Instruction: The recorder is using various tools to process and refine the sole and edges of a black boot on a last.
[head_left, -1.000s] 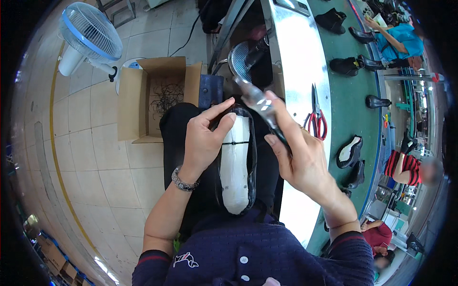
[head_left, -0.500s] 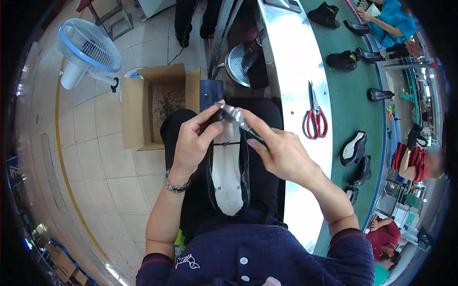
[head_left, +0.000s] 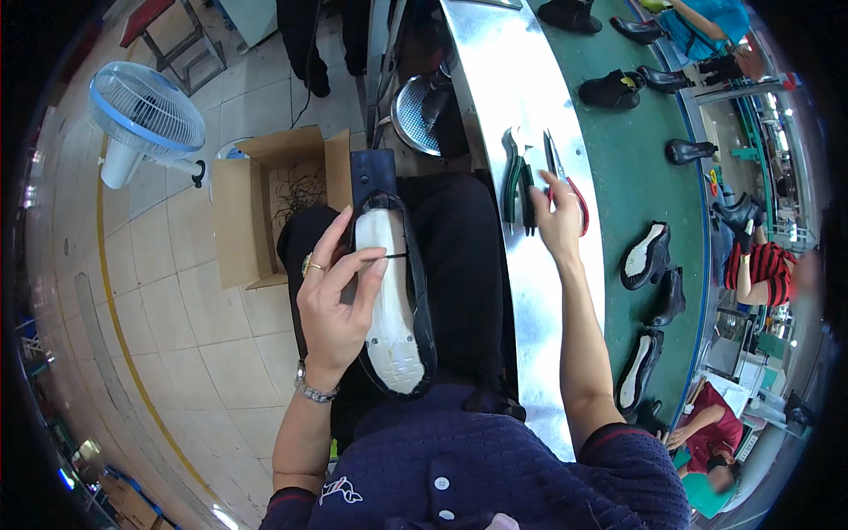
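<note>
A black shoe upper (head_left: 419, 318), bottom up with a white insole (head_left: 389, 309) showing, rests on my lap. A thin black cord (head_left: 395, 256) crosses the insole. My left hand (head_left: 337, 305) grips the shoe's left side, its fingertips over the sole at the cord. On the metal bench, my right hand (head_left: 558, 216) reaches over the scissors (head_left: 583, 208), whose red handles it partly covers. Its fingers look apart; whether they touch the handle is unclear. Green-handled pliers (head_left: 512, 181) lie just left of that hand.
A cardboard box (head_left: 238, 221) with dark scraps stands left of my knees, near a fan (head_left: 146, 110). Right of the metal bench (head_left: 548, 353), a green conveyor (head_left: 609, 168) carries several black shoes. Other people sit along its far side.
My right hand has put the pliers down on the bench and moved over to the scissors. My left hand has shifted along the shoe, which now tilts slightly. The whole view has shifted a little.
</note>
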Tool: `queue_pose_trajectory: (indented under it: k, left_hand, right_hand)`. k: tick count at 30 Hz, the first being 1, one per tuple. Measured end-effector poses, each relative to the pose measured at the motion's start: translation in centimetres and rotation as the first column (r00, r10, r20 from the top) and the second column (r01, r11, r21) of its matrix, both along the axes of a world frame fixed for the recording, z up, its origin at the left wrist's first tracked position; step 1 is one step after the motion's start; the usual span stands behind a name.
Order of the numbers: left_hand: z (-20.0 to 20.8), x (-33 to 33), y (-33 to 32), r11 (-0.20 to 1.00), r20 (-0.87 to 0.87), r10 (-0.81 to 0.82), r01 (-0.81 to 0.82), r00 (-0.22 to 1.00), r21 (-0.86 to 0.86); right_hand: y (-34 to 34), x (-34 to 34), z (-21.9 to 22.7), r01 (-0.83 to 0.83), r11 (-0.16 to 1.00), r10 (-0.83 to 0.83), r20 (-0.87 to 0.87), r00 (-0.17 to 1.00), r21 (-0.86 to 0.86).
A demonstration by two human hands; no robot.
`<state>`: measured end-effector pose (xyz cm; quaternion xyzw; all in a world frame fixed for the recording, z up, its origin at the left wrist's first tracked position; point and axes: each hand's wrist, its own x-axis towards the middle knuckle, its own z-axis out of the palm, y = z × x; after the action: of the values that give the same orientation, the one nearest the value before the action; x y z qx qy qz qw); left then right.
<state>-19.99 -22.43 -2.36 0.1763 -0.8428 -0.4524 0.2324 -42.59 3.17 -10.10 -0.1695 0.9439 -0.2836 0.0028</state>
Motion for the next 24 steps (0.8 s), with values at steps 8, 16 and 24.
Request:
queue_pose_trajectory:
  k: [8,16,24]
  left_hand:
    - [-1.1,0.0,0.9,0.984,-0.15,0.113,-0.132,0.982,-0.123]
    - [-1.6,0.2,1.1,0.981,-0.191,0.16,-0.177,0.968,-0.078]
    - [-1.7,0.7,1.4,0.986,-0.179,0.161,-0.167,0.971,-0.016]
  right_hand:
    - [6.6,2.0,1.6,0.118,0.962,-0.179,0.24,0.954,0.245]
    - [2.8,11.8,10.1,0.469,0.732,0.216,0.821,0.529,-0.495]
    - [-1.2,17.5,14.4,0.356,0.818,0.516,0.851,-0.102,-0.453]
